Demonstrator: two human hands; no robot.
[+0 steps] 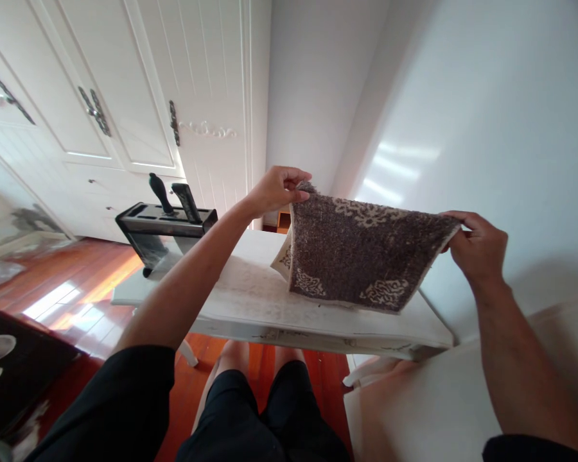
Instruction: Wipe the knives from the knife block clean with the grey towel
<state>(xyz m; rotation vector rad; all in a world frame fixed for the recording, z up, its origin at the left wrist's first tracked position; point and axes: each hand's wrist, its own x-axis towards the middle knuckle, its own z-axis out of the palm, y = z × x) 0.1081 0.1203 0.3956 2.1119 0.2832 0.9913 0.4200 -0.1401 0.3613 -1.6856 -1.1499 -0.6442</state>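
A brown towel (351,250) with cream floral patterns hangs between my two hands, its lower edge near the top of a narrow white table (250,276). My left hand (282,189) pinches its upper left corner between thumb and fingers. At the upper right corner, my right hand (479,244) grips the cloth with the fingers curled behind it. Part of a paler, patterned layer shows at the towel's left side. Whether the lower edge touches the tabletop, I cannot tell.
A knife block (166,218) with two black handles stands on the table's left part. Behind it is a white wardrobe (212,77). A pale wall (501,128) rises on the right. Red wooden floor (110,269) shows below, with a dark piece of furniture (29,366) at lower left.
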